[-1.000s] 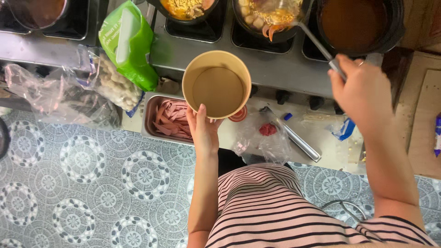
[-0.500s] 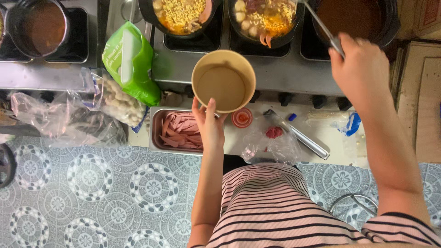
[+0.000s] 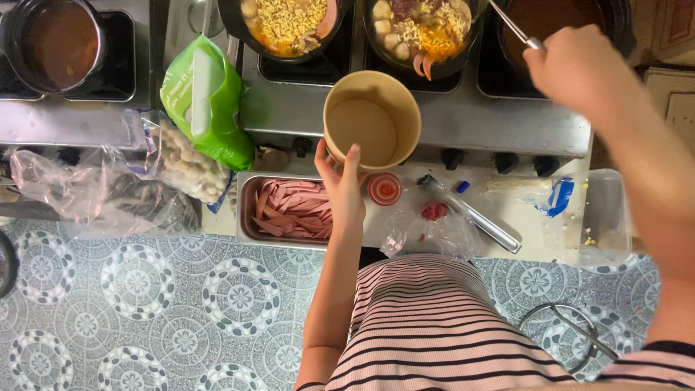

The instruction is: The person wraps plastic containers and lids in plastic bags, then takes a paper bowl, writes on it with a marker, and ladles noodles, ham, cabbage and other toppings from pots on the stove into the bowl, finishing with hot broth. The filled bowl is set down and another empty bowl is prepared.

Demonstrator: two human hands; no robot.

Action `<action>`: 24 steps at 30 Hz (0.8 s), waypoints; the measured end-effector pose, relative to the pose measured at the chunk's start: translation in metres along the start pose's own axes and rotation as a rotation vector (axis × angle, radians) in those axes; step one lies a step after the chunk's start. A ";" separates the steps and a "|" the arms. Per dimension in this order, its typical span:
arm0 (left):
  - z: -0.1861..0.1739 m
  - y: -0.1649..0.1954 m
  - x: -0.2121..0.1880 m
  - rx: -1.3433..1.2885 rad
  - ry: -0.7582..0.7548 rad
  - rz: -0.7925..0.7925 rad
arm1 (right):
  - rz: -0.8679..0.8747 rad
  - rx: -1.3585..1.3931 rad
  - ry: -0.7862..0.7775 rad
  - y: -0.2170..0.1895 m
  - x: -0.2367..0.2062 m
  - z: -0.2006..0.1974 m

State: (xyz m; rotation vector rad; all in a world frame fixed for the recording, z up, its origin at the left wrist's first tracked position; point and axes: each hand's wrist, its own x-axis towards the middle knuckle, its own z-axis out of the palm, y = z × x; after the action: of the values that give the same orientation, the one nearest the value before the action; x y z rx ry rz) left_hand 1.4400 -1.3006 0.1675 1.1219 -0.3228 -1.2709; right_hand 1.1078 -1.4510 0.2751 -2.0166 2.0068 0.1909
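At centre frame, left fingers: we see the left hand cupping the paper bowl from below, fingers spread up its wall.
Right fingers: in the upper right the right hand is curled tight round a thin metal handle.
Bowl: tan, round, smooth card, held over the steel stove edge.
Risk: we judge that hot broth from the noodle pans could soften or tip so light a bowl and scald the palm.
Nearby: a steel tray of pink sliced sausage, crinkled plastic bags.
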 end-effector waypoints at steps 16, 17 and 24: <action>0.018 -0.001 0.011 0.035 0.008 0.031 | 0.298 0.542 -0.438 -0.006 0.006 0.005; 0.018 -0.001 0.011 0.035 0.008 0.034 | 0.289 0.561 -0.440 -0.011 0.004 0.011; 0.016 -0.001 0.013 0.044 0.028 0.012 | 0.303 0.786 -0.471 -0.041 -0.005 0.045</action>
State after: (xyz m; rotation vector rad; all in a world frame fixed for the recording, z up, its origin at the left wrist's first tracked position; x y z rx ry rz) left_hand 1.4322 -1.3196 0.1698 1.1723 -0.3374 -1.2415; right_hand 1.1532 -1.4336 0.2381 -1.0670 1.6904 -0.0592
